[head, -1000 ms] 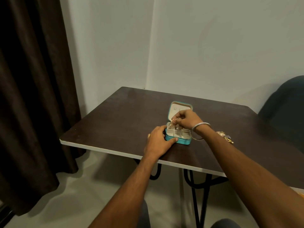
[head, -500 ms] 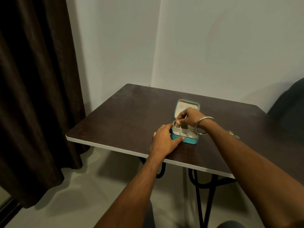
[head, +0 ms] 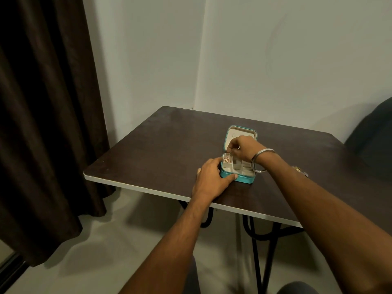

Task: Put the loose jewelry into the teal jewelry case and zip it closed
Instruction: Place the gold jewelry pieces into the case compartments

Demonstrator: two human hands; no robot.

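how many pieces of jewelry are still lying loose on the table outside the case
1 cluster shows: gold jewelry on the table, right of the teal case, mostly hidden behind the right forearm, so more pieces may be there.

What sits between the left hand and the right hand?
In the head view, a gold piece lies in the open case's near-left compartment, between the left hand gripping the case's corner and the right hand above the tray.

Place: a plain room at home, by the look of it
Signs: dark curtain on the left, bare walls meeting in a corner, small folding surface, chair at right
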